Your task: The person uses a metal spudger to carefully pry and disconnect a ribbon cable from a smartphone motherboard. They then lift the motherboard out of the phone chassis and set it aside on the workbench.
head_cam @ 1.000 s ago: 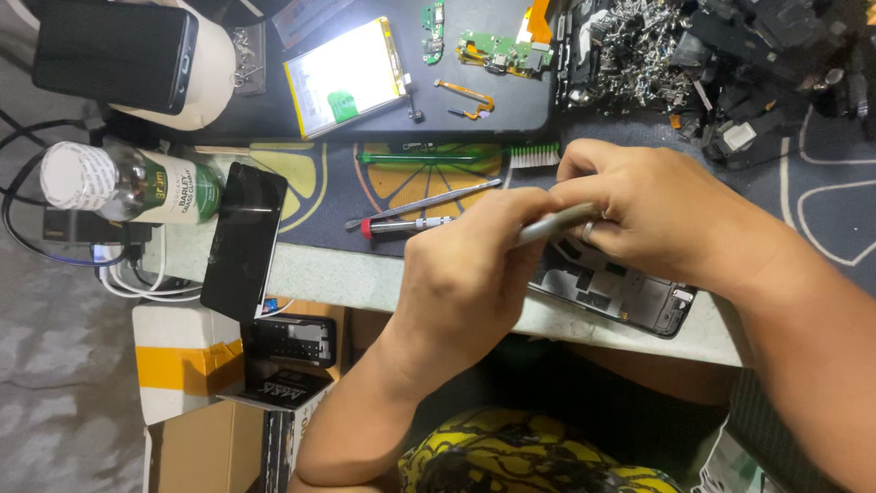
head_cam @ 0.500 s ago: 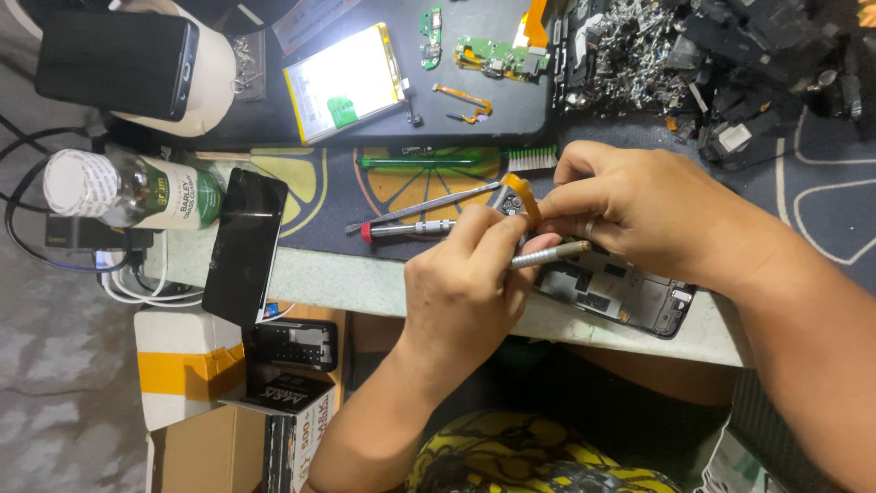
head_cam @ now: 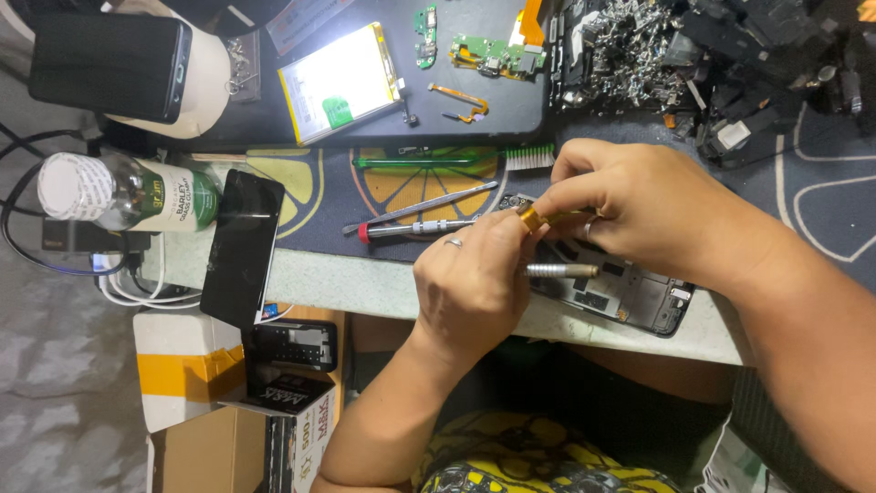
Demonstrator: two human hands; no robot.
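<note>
Both my hands meet over an opened black phone frame that lies at the table's near edge. A silver metal tool handle sticks out of my left hand, which wears a ring, and points right over the frame. My right hand pinches a gold-capped driver, and my left thumb touches its gold end. The tips of both tools are hidden by my fingers.
A red-ended driver, metal tweezers and a green brush lie on the patterned mat. A phone battery, circuit boards and a screw pile sit farther back. A black phone and a bottle lie left; boxes stand below the table.
The gold-capped driver has come into view between my hands. My left hand turned the silver handle from slanted to level and shifted slightly toward me. My right hand stays over the frame.
</note>
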